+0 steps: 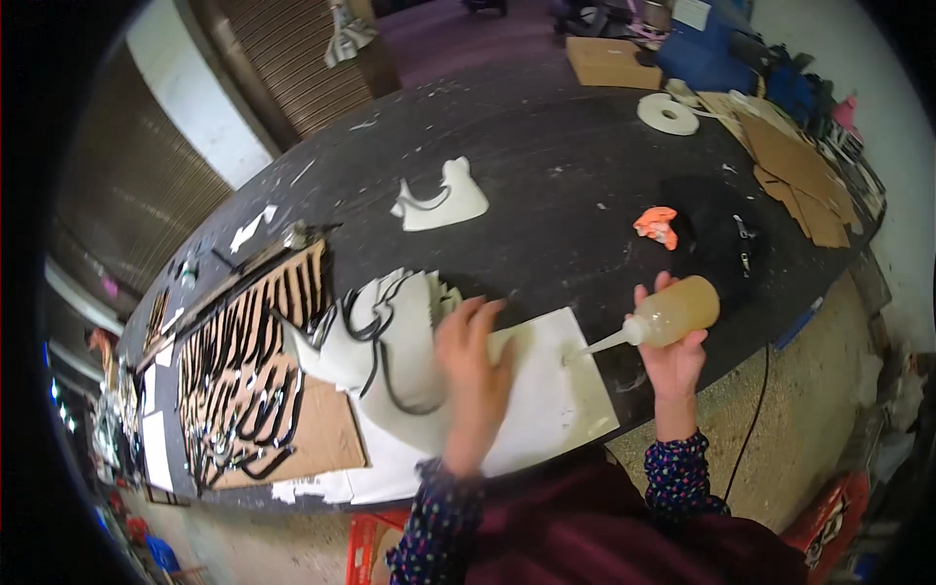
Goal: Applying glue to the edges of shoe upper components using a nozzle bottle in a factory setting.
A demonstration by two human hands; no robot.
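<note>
In my right hand (675, 369) is a squeeze bottle (684, 310) of amber liquid, tipped so its long thin nozzle points left over a white sheet (551, 390). The nozzle tip is close to a damp-looking patch there; whether it touches, I cannot tell. My left hand (475, 370), slightly blurred, has its fingers apart at the right edge of a stack of white curved pieces (414, 341). Black curved strips lie along the edges of the pieces. Another white cut piece (448, 203) with a dark curved edge lies farther away.
Left of the stack, many black strips lie in rows on cardboard (327, 429). An orange crumpled scrap (657, 226) lies beyond the bottle. At the far right are a white tape roll (668, 114), cardboard pieces (795, 161) and a cardboard box (612, 63). The dark table (546, 244) has a curved-looking edge.
</note>
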